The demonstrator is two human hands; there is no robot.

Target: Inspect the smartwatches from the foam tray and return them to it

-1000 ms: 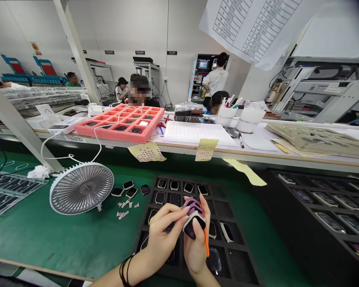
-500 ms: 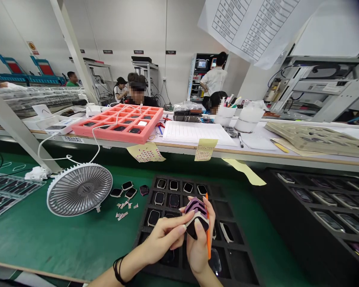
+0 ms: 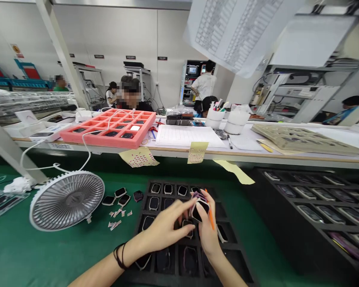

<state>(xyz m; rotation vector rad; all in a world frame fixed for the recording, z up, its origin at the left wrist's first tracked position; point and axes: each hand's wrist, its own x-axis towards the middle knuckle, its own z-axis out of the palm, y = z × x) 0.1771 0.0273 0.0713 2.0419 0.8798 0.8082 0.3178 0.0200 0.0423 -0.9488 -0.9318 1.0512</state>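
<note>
My right hand [image 3: 211, 237] grips a small stack of smartwatch cases [image 3: 200, 213], the front one pale-rimmed with a dark screen and purple ones behind it. A thin orange stick [image 3: 212, 221] is held in the same hand, along the stack's right side. The index fingertip of my left hand [image 3: 167, 223] reaches the stack's left edge. Its thumb is spread away, over a watch case [image 3: 187, 224] lying in the tray. Below both hands is a black foam tray [image 3: 219, 210] with watch cases in many of its compartments; my hands and forearms cover part of it.
Left of the tray lie several loose watch cases [image 3: 120, 193] and small pinkish strips [image 3: 115, 225]. A grey-white fan [image 3: 68, 201] stands farther left. A second black tray [image 3: 283, 235] is on the right. A shelf behind holds a pink foam tray [image 3: 107, 139] and papers [image 3: 188, 135].
My left fingers have spread, the thumb coming off the stack. The right hand, with the stack, has moved slightly right and up. The whole view has shifted a little.
</note>
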